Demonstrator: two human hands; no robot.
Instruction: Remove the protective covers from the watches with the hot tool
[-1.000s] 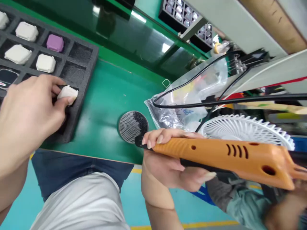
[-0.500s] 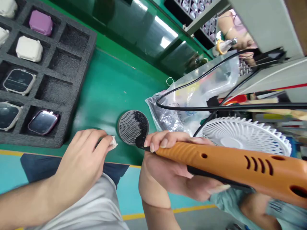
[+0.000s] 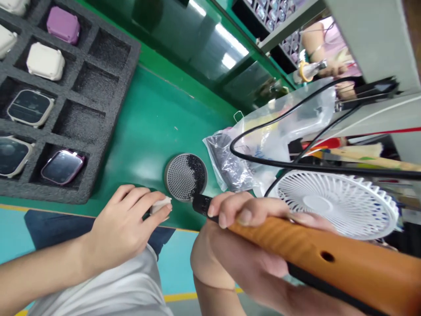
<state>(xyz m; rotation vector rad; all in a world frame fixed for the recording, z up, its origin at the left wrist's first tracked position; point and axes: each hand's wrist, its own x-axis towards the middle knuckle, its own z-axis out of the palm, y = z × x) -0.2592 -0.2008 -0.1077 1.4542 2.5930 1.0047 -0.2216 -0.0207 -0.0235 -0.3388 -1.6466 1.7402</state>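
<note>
The left hand (image 3: 123, 226) pinches a white watch (image 3: 161, 205) at 7 o'clock; the right hand (image 3: 237, 259) closes around an orange handheld tool (image 3: 329, 259) at 5 o'clock.

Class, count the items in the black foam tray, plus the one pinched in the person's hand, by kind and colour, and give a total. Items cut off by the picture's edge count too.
White watch-shaped pieces in the black foam tray: 3
White watch-shaped piece in the left hand: 1
Purple watch-shaped piece: 1
Smartwatches lying screen up: 3
Total: 8
</note>
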